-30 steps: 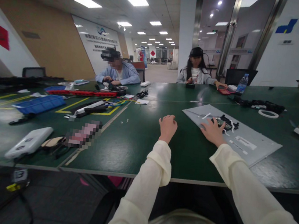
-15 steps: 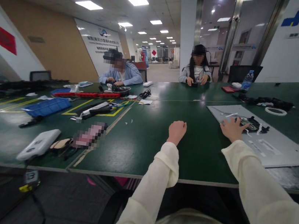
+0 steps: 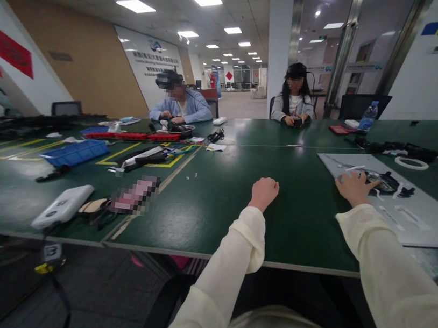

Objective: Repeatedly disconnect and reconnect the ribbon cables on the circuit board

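My left hand (image 3: 264,193) is closed in a fist above the green table, knuckles away from me, with nothing sticking out of it. On the right, my right hand (image 3: 354,188) has its fingers spread over the left part of a flat grey board (image 3: 434,227). Beside those fingertips lies a dark piece with a circuit board and black edges (image 3: 391,184), partly covered by my hand. White strips of paper or tape lie around it, and pale labels (image 3: 411,216) are on the board nearer me.
A roll of white tape (image 3: 411,163) and a water bottle (image 3: 368,117) stand beyond the board. To the left are a white device (image 3: 63,206), a blurred pink item (image 3: 135,194) and a blue bin (image 3: 76,153). Two people sit across the green table (image 3: 196,209).
The whole view has shifted slightly, moving things a little to the right. Both my hands keep their shapes. The person across has brought their hands together around a small dark object.
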Demonstrator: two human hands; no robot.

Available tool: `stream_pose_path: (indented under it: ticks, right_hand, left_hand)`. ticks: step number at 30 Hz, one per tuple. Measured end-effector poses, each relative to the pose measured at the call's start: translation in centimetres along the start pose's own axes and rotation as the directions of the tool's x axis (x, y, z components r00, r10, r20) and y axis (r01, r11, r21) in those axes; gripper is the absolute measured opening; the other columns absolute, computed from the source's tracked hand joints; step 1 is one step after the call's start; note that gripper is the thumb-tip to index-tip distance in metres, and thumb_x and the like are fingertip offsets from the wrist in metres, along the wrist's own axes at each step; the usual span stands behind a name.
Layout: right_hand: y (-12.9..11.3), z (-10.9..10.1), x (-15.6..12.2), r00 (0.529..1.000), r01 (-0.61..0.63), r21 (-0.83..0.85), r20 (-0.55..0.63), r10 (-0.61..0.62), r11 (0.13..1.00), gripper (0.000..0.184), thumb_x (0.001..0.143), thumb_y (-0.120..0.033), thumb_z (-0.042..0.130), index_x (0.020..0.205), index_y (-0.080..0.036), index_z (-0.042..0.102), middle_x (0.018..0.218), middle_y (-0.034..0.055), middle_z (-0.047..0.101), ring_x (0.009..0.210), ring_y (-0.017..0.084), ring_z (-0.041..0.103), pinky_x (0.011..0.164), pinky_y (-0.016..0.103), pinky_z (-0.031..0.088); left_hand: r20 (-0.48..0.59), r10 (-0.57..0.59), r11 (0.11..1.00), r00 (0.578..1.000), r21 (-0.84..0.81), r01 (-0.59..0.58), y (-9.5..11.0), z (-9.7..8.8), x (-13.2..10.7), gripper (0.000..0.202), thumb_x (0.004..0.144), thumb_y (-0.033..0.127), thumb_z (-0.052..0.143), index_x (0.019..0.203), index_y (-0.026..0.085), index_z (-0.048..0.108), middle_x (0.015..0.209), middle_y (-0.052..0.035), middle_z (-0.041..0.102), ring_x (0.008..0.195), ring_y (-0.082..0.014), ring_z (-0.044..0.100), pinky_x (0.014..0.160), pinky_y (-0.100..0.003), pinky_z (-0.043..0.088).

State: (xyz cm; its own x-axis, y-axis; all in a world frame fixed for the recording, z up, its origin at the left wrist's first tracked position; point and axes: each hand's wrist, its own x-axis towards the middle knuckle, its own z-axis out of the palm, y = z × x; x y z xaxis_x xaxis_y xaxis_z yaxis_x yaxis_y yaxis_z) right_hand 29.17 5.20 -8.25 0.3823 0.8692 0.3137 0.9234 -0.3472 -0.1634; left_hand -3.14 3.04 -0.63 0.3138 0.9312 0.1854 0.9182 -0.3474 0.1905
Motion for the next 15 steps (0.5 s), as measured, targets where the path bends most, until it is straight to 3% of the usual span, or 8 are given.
stream_pose_path:
  ticks: [7, 12, 15]
  right_hand:
    - [0.6, -0.3, -0.4, 0.996, -0.073, 0.032, -0.045, 0.074, 0.997, 0.049, 0.092, -0.048, 0.043, 0.116, -0.014, 0.067, 0.140, 0.0257, 0.040, 0.136, 0.046, 0.017, 0.098, 0.076, 0.007]
    - [1.8, -0.7, -0.3, 0.989, -0.144, 0.220, -0.012, 0.150, 0.965, 0.051, 0.088, -0.054, 0.050, 0.123, -0.020, 0.066, 0.146, 0.0238, 0.034, 0.137, 0.044, 0.011, 0.097, 0.069, 0.016]
    - [2.8, -1.8, 0.3, 0.947, -0.242, 0.303, -0.132, 0.292, 0.922, 0.052, 0.093, -0.050, 0.040, 0.128, -0.019, 0.062, 0.146, 0.0259, 0.032, 0.133, 0.043, 0.017, 0.091, 0.067, 0.026]
  left_hand:
    - [0.030, -0.029, 1.000, 0.999, -0.006, 0.029, 0.2, 0.1, 0.0, 0.039, 0.098, 0.038, 0.040, 0.089, 0.017, 0.072, 0.096, -0.0115, 0.072, 0.091, -0.0200, 0.069, 0.082, -0.028, 0.052]
    - [0.016, -0.003, 1.000, 1.000, 0.001, 0.003, 0.1, 0.3, 0.1, 0.039, 0.098, 0.037, 0.040, 0.087, 0.016, 0.072, 0.094, -0.0114, 0.072, 0.087, -0.0202, 0.070, 0.080, -0.029, 0.053]
    - [0.016, 0.007, 1.000, 1.000, 0.004, -0.007, 0.1, 0.4, 0.2, 0.039, 0.098, 0.035, 0.041, 0.086, 0.015, 0.071, 0.091, -0.0114, 0.072, 0.084, -0.0203, 0.070, 0.078, -0.029, 0.054]
